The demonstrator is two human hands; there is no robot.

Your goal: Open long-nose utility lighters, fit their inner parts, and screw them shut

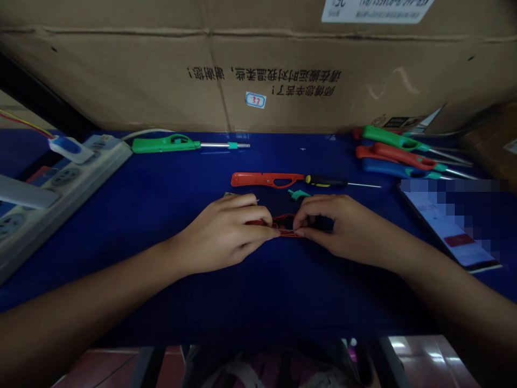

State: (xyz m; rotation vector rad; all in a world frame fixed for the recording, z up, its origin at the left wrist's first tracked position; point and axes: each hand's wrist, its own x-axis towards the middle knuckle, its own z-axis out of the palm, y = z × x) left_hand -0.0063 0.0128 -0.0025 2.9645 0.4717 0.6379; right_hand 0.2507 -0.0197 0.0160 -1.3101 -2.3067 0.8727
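The person's hands meet over a red casing (287, 234), and its long axis runs from left to right, roughly square to the person's line of reach. The left hand (236, 229) covers the left part of the red casing, its thumb and fingers closed around it. The right hand (343, 223) comes in from the opposite side, just beside the finger loop of the red casing, with thumb and forefinger brought close together; what lies between those 2 fingertips is too small to tell. So the visible stretch of the red casing lies to the right of the left hand and to the left of the right hand, and neither hand is clearly nearer to its middle.

Beyond the red casing, on the far side from the person, a red shell (262, 179) lies on the blue surface (258, 296), near-parallel to it and closer to the left hand's knuckles. A teal piece (299, 194) lies between the red casing and a screwdriver (327, 181), right by the right hand's knuckles. Farther beyond the red casing, to its left, is a green lighter (161, 144); well to its right is a phone (448, 226).
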